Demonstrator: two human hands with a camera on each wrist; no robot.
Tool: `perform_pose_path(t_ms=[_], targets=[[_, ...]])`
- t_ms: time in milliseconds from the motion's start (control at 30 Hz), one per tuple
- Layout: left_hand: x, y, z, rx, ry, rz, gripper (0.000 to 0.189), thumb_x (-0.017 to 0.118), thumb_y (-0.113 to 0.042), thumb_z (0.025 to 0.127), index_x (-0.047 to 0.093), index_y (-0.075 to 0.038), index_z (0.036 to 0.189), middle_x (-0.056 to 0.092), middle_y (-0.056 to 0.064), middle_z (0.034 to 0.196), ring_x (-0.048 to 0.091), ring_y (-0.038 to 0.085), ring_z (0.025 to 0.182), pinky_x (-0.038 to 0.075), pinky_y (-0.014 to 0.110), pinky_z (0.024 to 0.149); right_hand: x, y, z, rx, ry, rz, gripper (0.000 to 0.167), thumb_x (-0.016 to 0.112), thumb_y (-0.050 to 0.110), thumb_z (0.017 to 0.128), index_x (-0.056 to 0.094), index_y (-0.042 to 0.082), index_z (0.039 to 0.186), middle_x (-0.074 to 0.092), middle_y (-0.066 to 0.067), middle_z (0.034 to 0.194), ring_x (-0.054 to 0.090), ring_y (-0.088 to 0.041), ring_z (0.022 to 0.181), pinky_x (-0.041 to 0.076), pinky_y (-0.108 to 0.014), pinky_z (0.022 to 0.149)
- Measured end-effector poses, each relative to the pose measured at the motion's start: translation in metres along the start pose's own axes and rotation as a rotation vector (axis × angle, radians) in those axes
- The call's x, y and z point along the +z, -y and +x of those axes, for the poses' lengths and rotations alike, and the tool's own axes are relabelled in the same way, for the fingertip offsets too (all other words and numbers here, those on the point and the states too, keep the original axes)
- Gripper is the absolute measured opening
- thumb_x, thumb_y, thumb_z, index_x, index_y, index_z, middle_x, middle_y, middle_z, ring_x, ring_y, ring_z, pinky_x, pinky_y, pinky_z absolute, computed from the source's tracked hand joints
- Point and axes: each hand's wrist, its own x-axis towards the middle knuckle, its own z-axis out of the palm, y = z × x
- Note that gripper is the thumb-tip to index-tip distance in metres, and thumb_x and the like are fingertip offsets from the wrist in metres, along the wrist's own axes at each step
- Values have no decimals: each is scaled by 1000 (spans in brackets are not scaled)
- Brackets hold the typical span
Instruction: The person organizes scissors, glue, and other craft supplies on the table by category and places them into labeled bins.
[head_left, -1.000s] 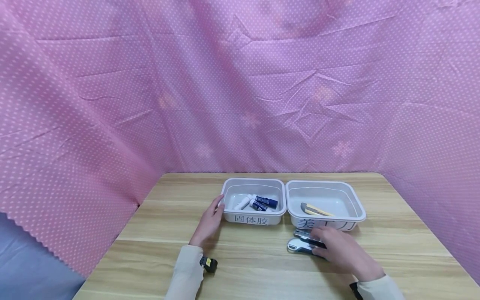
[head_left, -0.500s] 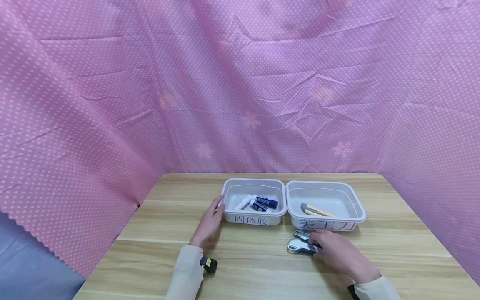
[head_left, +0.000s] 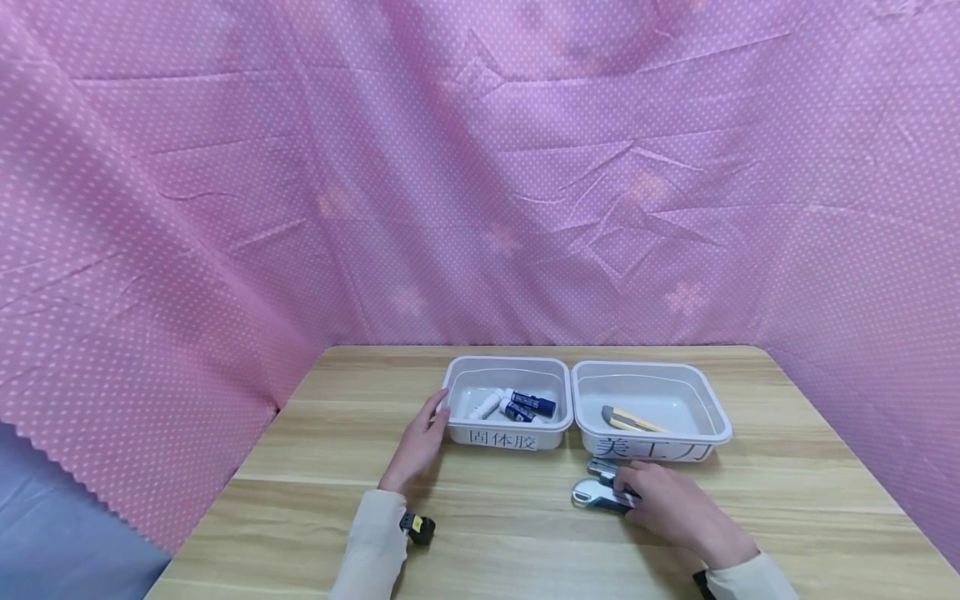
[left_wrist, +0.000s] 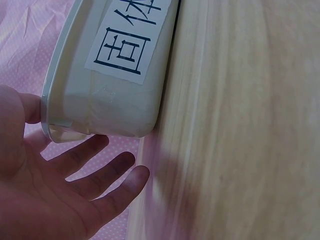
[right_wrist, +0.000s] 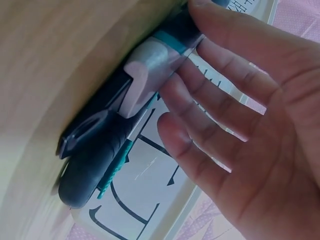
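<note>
My left hand (head_left: pixel 416 446) touches the left end of a white plastic bin (head_left: pixel 551 433) labelled 固体胶; thumb and index finger meet its rim, while the other fingers spread loosely below. Several glue sticks (head_left: pixel 532 403) lie in that bin. My right hand (head_left: pixel 678 508) pinches a white-and-dark utility knife (head_left: pixel 591 493) with teal trim, low over the table, thumb on one side and fingers on the other. A second, silver-and-black utility knife (head_left: pixel 602 467) lies alongside, nearer the right bin (head_left: pixel 716 429) labelled 美工刀. Inside that bin rests a yellow-and-grey utility knife (head_left: pixel 630 420).
Both bins stand side by side on a wooden table (head_left: pixel 510 533), close together. A pink dotted cloth (head_left: pixel 480 208) hangs behind and around the table. A small black camera (head_left: pixel 417 528) is strapped to the left wrist.
My right hand has shifted slightly left along the utility knives, its fingers drawing in. The white-and-dark utility knife has moved slightly left. My left hand stays at the bin's end.
</note>
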Motion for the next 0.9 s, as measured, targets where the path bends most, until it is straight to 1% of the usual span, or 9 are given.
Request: perform_pose_path(t_ms=[167,500,700,900], targets=[[0,0,1,-2,4,-5,51,41,-35,111,37,-20,159,41,22,159,50,44,138,38,62,115,1,0,0,10,11,22,34,91,11,69,65,22,87,62,12,80,53,-2,70,50,-29,60],[0,1,1,16,-11,8,50,41,-33,111,39,-16,159,44,23,156,48,44,139,36,61,117,-1,3,-1,20,28,51,32,89,6,71,64,20,87,61,11,78,50,-1,67,48,-26,57],[1,1,2,8,-6,7,50,40,-32,111,38,-17,159,44,23,157,48,44,139,37,62,116,-3,5,-1,15,27,58,30,88,6,73,65,21,86,61,11,78,50,-1,67,49,-27,57],[0,0,2,5,-9,1,50,41,-31,111,38,-16,159,45,23,156,49,43,138,38,61,116,-5,4,0,-7,16,73,29,87,7,75,65,21,85,63,11,80,54,-2,70,51,-28,60]])
